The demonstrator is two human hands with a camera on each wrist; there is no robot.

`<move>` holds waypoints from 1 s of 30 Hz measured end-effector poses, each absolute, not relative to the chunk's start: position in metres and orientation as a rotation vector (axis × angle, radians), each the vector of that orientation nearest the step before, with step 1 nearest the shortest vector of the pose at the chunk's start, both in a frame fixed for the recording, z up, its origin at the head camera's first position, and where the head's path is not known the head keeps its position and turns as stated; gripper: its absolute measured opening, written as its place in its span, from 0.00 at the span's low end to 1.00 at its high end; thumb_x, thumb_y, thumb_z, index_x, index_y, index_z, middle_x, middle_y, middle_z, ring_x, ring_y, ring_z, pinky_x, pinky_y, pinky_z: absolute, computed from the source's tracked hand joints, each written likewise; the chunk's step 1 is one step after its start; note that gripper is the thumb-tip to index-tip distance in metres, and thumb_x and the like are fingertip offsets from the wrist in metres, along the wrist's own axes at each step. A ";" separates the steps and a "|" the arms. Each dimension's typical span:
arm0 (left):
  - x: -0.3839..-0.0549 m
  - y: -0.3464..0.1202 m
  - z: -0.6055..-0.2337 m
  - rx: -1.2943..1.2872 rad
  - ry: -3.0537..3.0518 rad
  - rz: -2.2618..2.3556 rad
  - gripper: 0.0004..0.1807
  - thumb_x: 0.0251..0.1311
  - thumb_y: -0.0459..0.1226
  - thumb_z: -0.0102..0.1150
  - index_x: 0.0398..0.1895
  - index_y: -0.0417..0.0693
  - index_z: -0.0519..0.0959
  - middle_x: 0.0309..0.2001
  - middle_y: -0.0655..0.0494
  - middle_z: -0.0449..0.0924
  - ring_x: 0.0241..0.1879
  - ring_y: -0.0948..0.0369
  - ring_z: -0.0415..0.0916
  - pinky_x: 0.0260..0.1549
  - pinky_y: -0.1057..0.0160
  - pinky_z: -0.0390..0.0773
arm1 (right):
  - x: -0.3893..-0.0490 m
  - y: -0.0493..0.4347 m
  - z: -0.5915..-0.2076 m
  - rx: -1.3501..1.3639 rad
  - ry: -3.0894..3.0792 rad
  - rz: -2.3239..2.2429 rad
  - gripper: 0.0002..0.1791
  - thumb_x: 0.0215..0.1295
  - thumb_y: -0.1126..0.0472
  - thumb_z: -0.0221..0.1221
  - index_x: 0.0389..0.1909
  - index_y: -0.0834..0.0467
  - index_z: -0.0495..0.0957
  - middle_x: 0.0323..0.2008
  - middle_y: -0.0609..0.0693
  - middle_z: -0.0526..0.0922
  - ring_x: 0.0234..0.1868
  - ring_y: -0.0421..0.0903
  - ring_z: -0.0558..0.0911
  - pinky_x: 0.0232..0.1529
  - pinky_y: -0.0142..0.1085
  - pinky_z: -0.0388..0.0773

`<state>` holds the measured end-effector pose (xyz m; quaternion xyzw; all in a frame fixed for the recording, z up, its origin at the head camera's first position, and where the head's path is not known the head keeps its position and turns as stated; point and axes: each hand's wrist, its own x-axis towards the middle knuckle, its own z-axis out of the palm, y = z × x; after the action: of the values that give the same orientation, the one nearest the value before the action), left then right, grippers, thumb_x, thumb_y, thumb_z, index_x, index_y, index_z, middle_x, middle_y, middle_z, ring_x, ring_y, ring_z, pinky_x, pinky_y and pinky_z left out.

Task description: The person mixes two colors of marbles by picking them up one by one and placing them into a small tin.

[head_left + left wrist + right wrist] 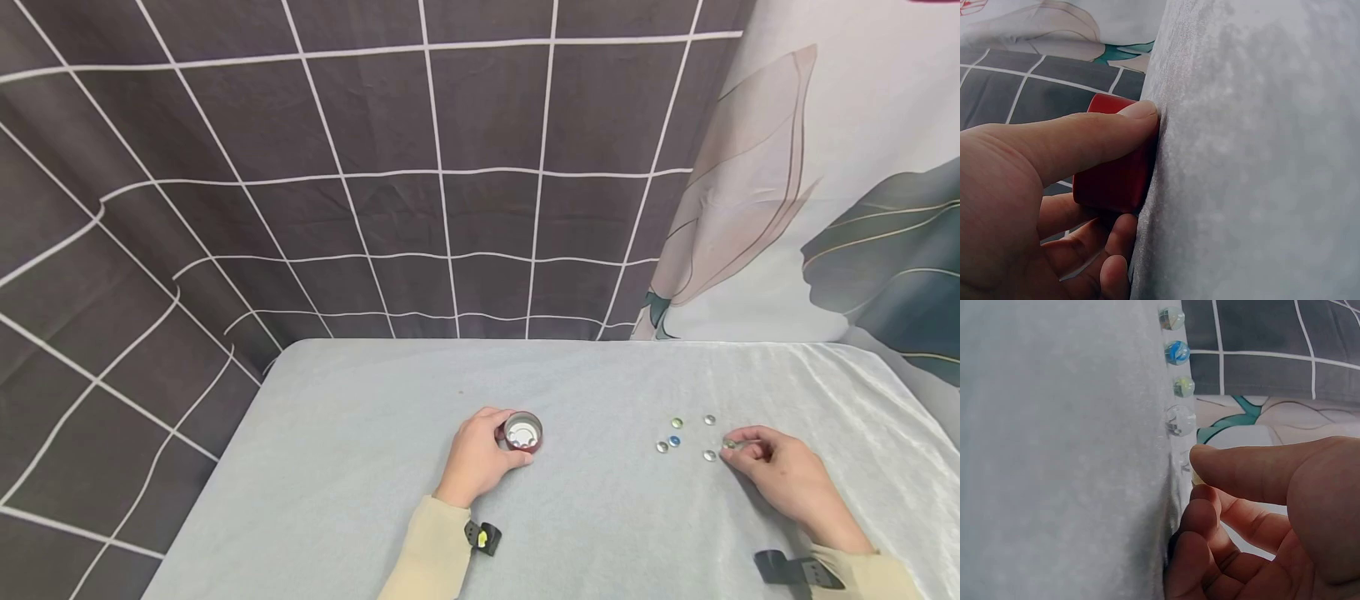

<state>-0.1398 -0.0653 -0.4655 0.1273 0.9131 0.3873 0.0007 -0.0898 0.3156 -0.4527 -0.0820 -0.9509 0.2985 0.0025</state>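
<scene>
In the head view my left hand (477, 457) grips a small round red tin (523, 432) with a silvery inside, thumb on one side and fingers on the other. The tin's red wall (1113, 184) also shows in the left wrist view, resting on the cloth. My right hand (787, 477) pinches a glass marble (729, 444) between thumb and fingertips, low over the cloth; the fingers mostly hide it. Left of that hand lie a blue-swirled marble (674, 441), a yellow-green one (677, 423) and clear-looking marbles, one of them (709, 456) nearest the fingertips.
A pale grey cloth (337, 467) covers the table. Behind it hangs a dark curtain (487, 125) with white grid lines, and a white leaf-patterned curtain (757, 292) at the right. Black straps with small devices sit on both wrists.
</scene>
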 end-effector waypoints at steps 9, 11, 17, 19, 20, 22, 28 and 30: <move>-0.139 -0.065 -0.466 0.392 2.859 1.222 0.29 0.44 0.37 0.81 0.53 0.43 0.83 0.49 0.52 0.82 0.49 0.55 0.79 0.52 0.53 0.75 | -0.089 0.314 -0.450 -0.239 -2.981 0.917 0.15 0.69 0.56 0.63 0.43 0.67 0.80 0.24 0.46 0.75 0.25 0.42 0.69 0.27 0.34 0.64; -0.139 -0.065 -0.466 0.391 2.858 1.224 0.29 0.44 0.37 0.81 0.53 0.43 0.83 0.49 0.52 0.82 0.49 0.55 0.79 0.52 0.53 0.75 | -0.090 0.313 -0.448 -0.241 -2.980 0.920 0.16 0.69 0.56 0.62 0.44 0.67 0.80 0.23 0.46 0.74 0.25 0.42 0.69 0.26 0.34 0.64; -0.139 -0.065 -0.465 0.386 2.859 1.223 0.29 0.44 0.38 0.81 0.54 0.43 0.83 0.49 0.52 0.82 0.49 0.55 0.79 0.51 0.53 0.76 | -0.090 0.310 -0.445 -0.220 -2.957 0.910 0.16 0.68 0.56 0.63 0.44 0.67 0.81 0.23 0.46 0.74 0.23 0.40 0.68 0.26 0.34 0.63; -0.139 -0.065 -0.464 0.386 2.858 1.223 0.29 0.44 0.38 0.81 0.53 0.43 0.83 0.49 0.52 0.82 0.49 0.55 0.79 0.52 0.53 0.76 | -0.089 0.309 -0.445 -0.207 -2.942 0.907 0.15 0.67 0.56 0.63 0.44 0.66 0.81 0.23 0.46 0.74 0.23 0.40 0.68 0.25 0.34 0.63; -0.139 -0.065 -0.464 0.386 2.859 1.224 0.29 0.44 0.38 0.81 0.53 0.43 0.83 0.49 0.52 0.82 0.49 0.55 0.79 0.52 0.53 0.76 | -0.089 0.308 -0.444 -0.203 -2.938 0.906 0.15 0.67 0.56 0.64 0.44 0.66 0.81 0.23 0.46 0.74 0.23 0.40 0.68 0.25 0.34 0.63; -0.139 -0.065 -0.464 0.389 2.861 1.223 0.29 0.44 0.38 0.81 0.53 0.43 0.84 0.49 0.52 0.82 0.49 0.54 0.79 0.52 0.53 0.76 | -0.089 0.307 -0.443 -0.197 -2.935 0.901 0.15 0.67 0.56 0.64 0.44 0.66 0.81 0.23 0.46 0.74 0.22 0.39 0.68 0.25 0.34 0.63; -0.138 -0.065 -0.462 0.384 2.854 1.228 0.29 0.44 0.38 0.81 0.53 0.43 0.84 0.48 0.53 0.82 0.44 0.58 0.78 0.48 0.55 0.76 | -0.091 0.302 -0.439 -0.202 -2.939 0.912 0.16 0.67 0.55 0.64 0.45 0.65 0.81 0.24 0.46 0.75 0.23 0.40 0.69 0.25 0.34 0.64; -0.138 -0.065 -0.462 0.380 2.853 1.227 0.29 0.44 0.38 0.81 0.53 0.43 0.84 0.48 0.53 0.82 0.45 0.58 0.78 0.48 0.55 0.76 | -0.091 0.301 -0.438 -0.192 -2.933 0.916 0.16 0.67 0.55 0.65 0.45 0.65 0.81 0.24 0.46 0.74 0.23 0.40 0.68 0.25 0.34 0.64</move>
<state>-0.1384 -0.0648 -0.4623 0.1213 0.9119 0.3921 0.0063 -0.0912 0.3006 -0.4384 -0.0625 -0.9522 0.2974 0.0316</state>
